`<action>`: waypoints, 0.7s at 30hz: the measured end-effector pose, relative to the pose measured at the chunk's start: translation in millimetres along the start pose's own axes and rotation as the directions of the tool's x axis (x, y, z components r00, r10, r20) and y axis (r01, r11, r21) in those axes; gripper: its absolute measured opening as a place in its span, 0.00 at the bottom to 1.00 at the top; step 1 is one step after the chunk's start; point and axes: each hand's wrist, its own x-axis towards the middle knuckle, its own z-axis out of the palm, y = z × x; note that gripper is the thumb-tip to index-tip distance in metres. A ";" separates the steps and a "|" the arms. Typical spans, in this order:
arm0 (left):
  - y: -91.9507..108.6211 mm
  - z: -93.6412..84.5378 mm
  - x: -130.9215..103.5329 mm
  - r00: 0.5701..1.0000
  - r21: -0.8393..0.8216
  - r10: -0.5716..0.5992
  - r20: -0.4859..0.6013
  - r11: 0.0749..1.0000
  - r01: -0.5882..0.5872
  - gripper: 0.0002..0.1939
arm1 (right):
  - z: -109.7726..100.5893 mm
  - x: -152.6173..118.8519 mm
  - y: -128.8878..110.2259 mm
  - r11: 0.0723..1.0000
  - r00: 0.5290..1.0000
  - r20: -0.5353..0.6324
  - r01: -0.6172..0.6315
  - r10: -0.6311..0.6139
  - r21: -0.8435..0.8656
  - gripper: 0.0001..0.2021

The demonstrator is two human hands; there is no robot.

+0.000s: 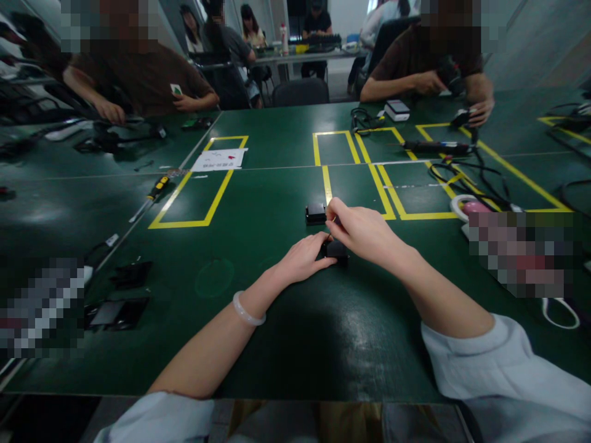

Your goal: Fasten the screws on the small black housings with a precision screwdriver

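Observation:
A small black box-like part (337,250) lies on the green table, with my left hand (307,257) closed on its left side, thumb along the near edge. Above it, my right hand (362,231) is pinched round a thin dark piece that reaches down to the part; what exactly it is, is too small to tell. Just beyond my hands sits a second black box-like part (316,213), touched by neither palm. My fingers hide some of the nearer part.
Yellow tape outlines (212,223) mark the table (277,344). A screwdriver (159,187) and black packets (115,312) lie left, a paper sheet (220,160) beyond. Cables, a white tape roll (462,208) and a black tool (436,147) lie right. Two people work across the table.

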 end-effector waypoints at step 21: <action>-1.0 -0.8 -1.5 1.000 0.025 0.000 0.005 1.000 -0.001 0.19 | -9.6 -2.3 5.1 0.998 0.997 -0.074 0.004 0.001 0.067 0.08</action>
